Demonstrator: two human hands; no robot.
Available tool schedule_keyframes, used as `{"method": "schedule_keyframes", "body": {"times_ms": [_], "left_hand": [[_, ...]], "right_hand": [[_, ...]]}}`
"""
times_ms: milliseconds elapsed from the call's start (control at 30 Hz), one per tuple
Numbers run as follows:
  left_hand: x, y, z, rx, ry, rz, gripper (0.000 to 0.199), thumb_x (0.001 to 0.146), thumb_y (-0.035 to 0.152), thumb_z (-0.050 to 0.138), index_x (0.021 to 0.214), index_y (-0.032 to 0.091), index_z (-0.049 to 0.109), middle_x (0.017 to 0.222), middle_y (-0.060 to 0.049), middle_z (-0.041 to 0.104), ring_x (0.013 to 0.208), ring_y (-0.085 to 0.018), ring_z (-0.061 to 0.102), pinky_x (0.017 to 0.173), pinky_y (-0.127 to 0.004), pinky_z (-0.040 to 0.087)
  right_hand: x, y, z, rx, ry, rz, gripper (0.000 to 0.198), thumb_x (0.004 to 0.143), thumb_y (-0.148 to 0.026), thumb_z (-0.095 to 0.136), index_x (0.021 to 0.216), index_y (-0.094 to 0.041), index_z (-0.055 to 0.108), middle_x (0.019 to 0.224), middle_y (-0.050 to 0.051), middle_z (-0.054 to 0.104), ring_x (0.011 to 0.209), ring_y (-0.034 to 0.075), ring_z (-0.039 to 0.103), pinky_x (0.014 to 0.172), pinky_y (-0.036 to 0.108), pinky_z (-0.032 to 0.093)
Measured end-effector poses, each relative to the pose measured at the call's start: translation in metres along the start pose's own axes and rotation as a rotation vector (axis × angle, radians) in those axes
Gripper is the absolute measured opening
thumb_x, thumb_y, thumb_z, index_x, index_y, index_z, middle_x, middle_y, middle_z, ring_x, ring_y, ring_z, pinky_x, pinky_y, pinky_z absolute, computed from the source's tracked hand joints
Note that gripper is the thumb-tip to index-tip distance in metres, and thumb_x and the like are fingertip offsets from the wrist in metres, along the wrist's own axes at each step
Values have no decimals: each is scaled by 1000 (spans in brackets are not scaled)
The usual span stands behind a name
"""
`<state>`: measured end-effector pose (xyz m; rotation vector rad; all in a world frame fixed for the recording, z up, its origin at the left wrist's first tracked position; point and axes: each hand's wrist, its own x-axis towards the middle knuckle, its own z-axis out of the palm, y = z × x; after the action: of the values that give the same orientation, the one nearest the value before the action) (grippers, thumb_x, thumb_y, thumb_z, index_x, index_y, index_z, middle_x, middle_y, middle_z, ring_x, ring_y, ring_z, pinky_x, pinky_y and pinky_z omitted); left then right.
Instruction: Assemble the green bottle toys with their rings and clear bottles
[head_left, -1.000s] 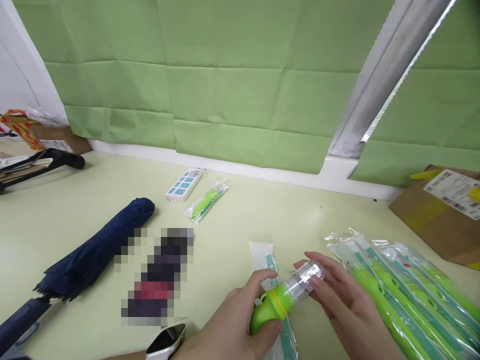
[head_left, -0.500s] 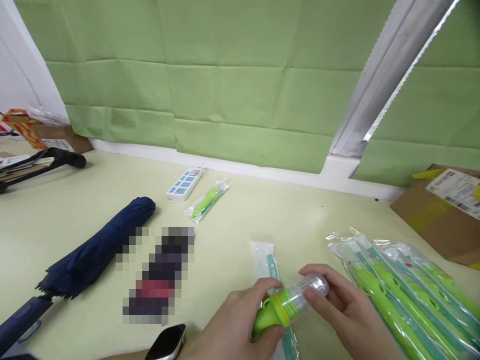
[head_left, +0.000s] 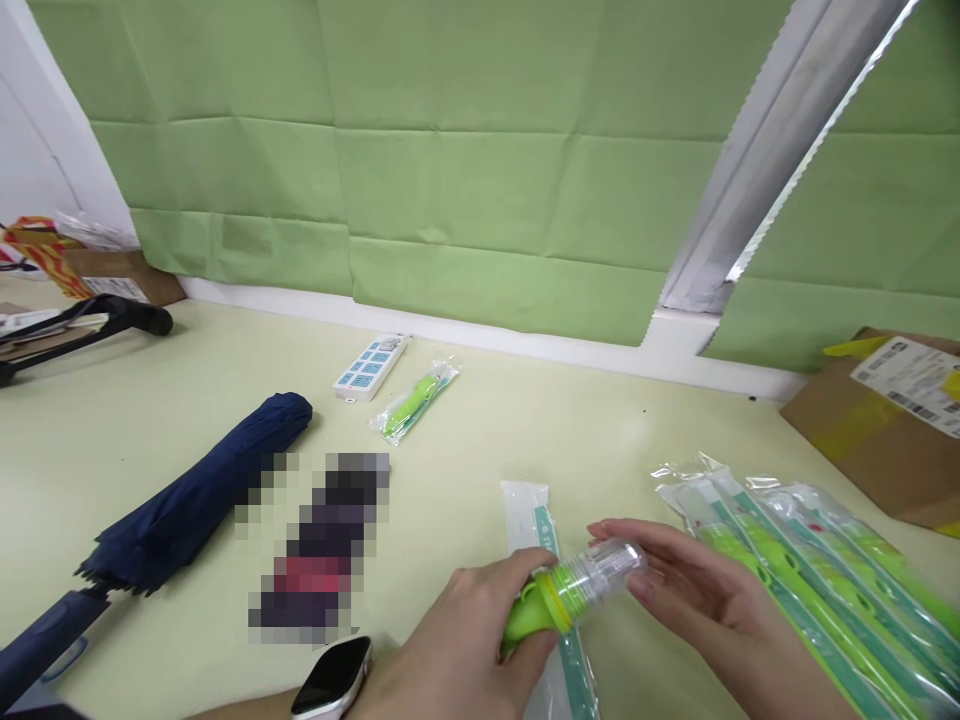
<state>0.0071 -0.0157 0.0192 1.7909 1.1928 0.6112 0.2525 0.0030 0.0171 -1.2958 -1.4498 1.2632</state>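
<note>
My left hand, with a watch on its wrist, is closed around a bright green tube. The tube has a yellow ring and a clear ribbed cap that points up to the right. Around the end of this cap my right hand is curled loosely, thumb at its lower edge and fingers along the far side. Beneath the tube lies a white and teal plastic wrapper, partly covered by my left hand.
Several wrapped green tubes lie at the right, before a cardboard box. Further back are a power strip and another wrapped green tube. A folded navy umbrella and a pixelated dark object lie at left.
My right hand has loosened and shifted slightly right along the clear cap, so more of the cap shows. The left hand keeps its hold, with the tube tilted slightly differently.
</note>
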Motion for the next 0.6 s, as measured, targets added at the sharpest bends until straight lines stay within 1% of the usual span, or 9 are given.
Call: {"method": "schedule_keyframes", "body": {"times_ms": [100,167,300,367,433,500,533,567,600], "left_hand": [[0,-5,3,53,-6,-12,50,88,28,58,138,33,53,114,-7,71,102,-30,66,83,-42,54],[0,-7,4,92,-16,-3,55,88,27,59,141,34,50,114,-7,71,99,-30,66,78,-39,54],[3,-8,5,120,-96,52,57,87,18,56,143,27,49,101,-6,73,71,-21,65,62,-29,49],[4,-6,4,139,-117,71,57,86,16,56,142,24,50,98,-5,73,71,-21,64,63,-29,49],[3,-5,3,146,-94,56,54,87,19,57,141,26,52,101,-6,73,82,-24,66,67,-31,50],[2,-5,1,109,-38,9,49,89,27,58,138,29,55,104,-7,72,94,-28,66,72,-33,52],[1,-5,0,76,-15,-9,47,90,31,58,137,30,56,106,-7,71,99,-29,65,76,-35,53],[1,-5,-1,43,-2,-20,47,90,33,58,137,30,56,108,-8,70,102,-29,64,80,-37,53],[0,-5,-1,13,3,-32,48,90,34,59,137,30,56,110,-8,69,104,-29,63,84,-39,52]], "right_hand": [[4,0,-1,-132,12,-13,30,84,-48,73,108,-31,76,114,6,77,103,25,72,88,31,60],[7,1,0,-198,34,-32,29,84,-51,72,101,-29,77,99,5,78,90,23,73,77,29,61],[9,5,8,-271,58,-49,31,88,-52,66,76,-25,73,65,-1,65,58,15,59,52,23,49],[8,6,10,-291,64,-47,36,90,-51,64,68,-23,70,57,-2,59,52,14,53,47,22,44],[7,6,10,-292,72,-58,32,89,-51,65,74,-25,74,66,1,68,62,17,62,55,24,51],[6,4,10,-245,73,-75,27,86,-51,69,99,-29,77,95,5,77,91,24,71,76,30,59],[5,3,10,-200,67,-77,33,84,-50,71,110,-31,75,109,6,77,105,26,70,86,33,59],[3,1,10,-152,59,-71,37,83,-49,73,116,-32,73,117,6,75,111,27,68,90,36,59],[2,-2,11,-109,54,-62,38,82,-48,75,116,-32,73,117,7,75,110,27,69,91,37,59]]}}
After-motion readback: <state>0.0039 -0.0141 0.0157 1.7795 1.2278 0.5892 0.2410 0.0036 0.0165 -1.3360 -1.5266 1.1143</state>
